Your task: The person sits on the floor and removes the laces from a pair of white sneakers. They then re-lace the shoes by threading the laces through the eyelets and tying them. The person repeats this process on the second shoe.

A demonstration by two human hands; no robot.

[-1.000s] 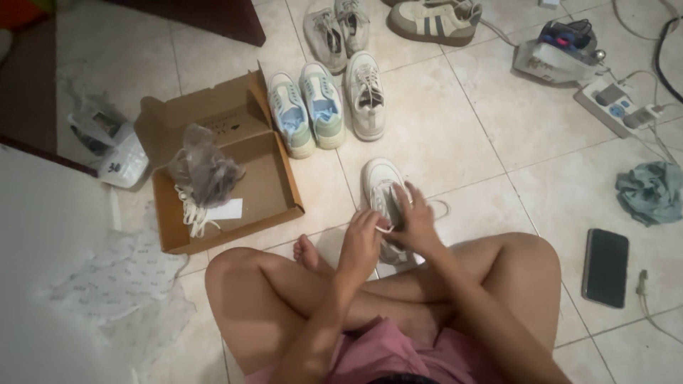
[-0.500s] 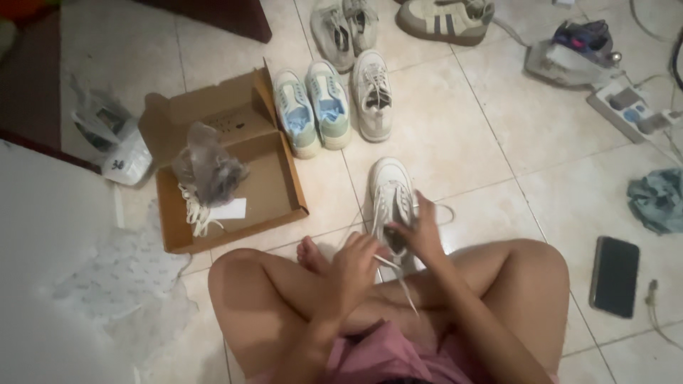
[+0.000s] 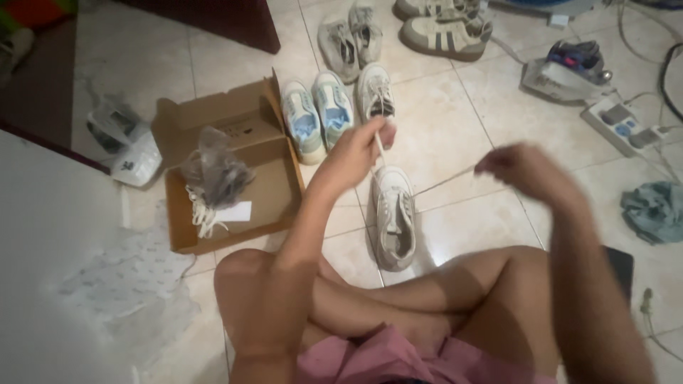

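Observation:
I sit cross-legged on a tiled floor with a white sneaker (image 3: 393, 217) in front of my legs. My left hand (image 3: 357, 151) is raised above the shoe's toe, pinching one end of its white lace (image 3: 379, 151). My right hand (image 3: 518, 165) is lifted out to the right, fingers closed on the other lace end, which runs taut back to the shoe. Both lace ends are drawn up and apart.
An open cardboard box (image 3: 235, 167) with a plastic bag and loose laces lies at left. A blue-lined pair of sneakers (image 3: 316, 117), one single white sneaker (image 3: 375, 94) and more shoes lie beyond. A power strip (image 3: 622, 124), a clothes iron (image 3: 565, 67), a teal cloth (image 3: 654, 210) and a dark phone (image 3: 620, 264) are at right.
Both hands have left the shoe's top and risen, pulling the lace ends outward: the left up and forward, the right out to the right.

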